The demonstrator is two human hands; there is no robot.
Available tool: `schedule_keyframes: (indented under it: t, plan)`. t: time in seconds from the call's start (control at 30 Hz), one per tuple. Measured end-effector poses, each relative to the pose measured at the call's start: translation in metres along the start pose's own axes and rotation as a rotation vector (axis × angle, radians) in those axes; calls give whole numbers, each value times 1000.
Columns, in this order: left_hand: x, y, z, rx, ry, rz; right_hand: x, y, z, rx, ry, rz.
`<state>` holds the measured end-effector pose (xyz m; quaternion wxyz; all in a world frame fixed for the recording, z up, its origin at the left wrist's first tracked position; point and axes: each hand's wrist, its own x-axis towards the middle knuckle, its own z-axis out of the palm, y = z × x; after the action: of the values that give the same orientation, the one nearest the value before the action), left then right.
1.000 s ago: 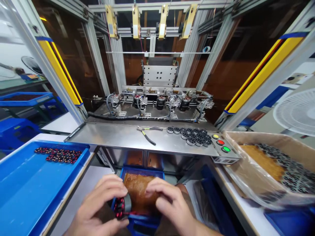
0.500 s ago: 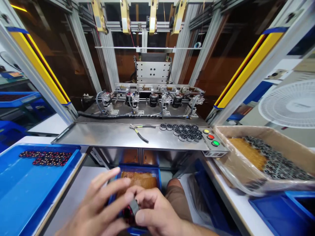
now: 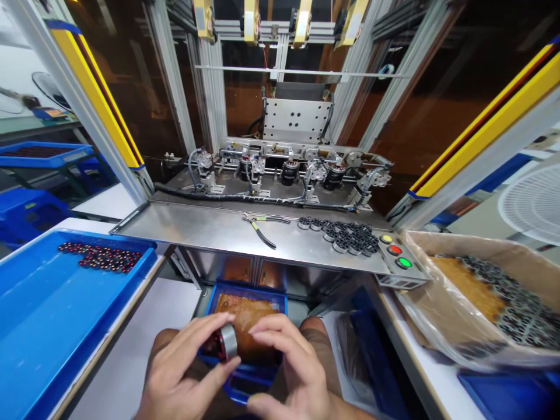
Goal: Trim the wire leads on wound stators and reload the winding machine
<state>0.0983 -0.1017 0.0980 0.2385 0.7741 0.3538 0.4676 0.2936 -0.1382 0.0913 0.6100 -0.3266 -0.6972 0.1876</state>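
Note:
Between the thumb and fingers of my left hand (image 3: pixel 186 361) is a motor stator (image 3: pixel 228 343), a short grey metal ring with red wire windings showing on its left side. My right hand (image 3: pixel 293 364) is just to the right of it, fingers curved and apart from the thumb, with nothing between them. Below and behind both hands, a blue bin (image 3: pixel 282 303) lined with brown sheet (image 3: pixel 251 318) sits low between my knees. Part of the stator's wound side is covered by my left fingers.
Pliers (image 3: pixel 265 230) and several unwound stator cores (image 3: pixel 350 236) lie on the metal ledge (image 3: pixel 201 230) before the winding machine (image 3: pixel 289 169). Push buttons (image 3: pixel 395 250) stand right of them. A blue tray (image 3: pixel 48 291) holds wound stators (image 3: pixel 109 258); a carton (image 3: pixel 420 245) holds more cores.
My right hand has let go of the stator and moved right, its fingers opening. The stator is now in my left hand alone. The camera view has turned slightly left.

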Motion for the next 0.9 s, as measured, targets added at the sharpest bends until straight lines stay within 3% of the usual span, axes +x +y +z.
schedule_keyframes:
  t: [0.1,0.23,0.43,0.63,0.73,0.9]
  plan:
    - [2,0,-4,223,78,197,3,-5,6,31,45,72]
    - [-4,-2,-3,277,22,273,10,-11,17,20,68,133]
    - [-10,-6,-11,146,-71,161,32,-24,-4,6,-249,203]
    - [-10,-1,-6,-260,-151,-74,55,-36,-21,-64,-523,259]
    - [-11,-3,-5,-266,-127,-23,60,-38,-27,-67,-556,243]
    - [-9,-10,-16,89,-65,216,68,-41,-47,-155,-601,357]
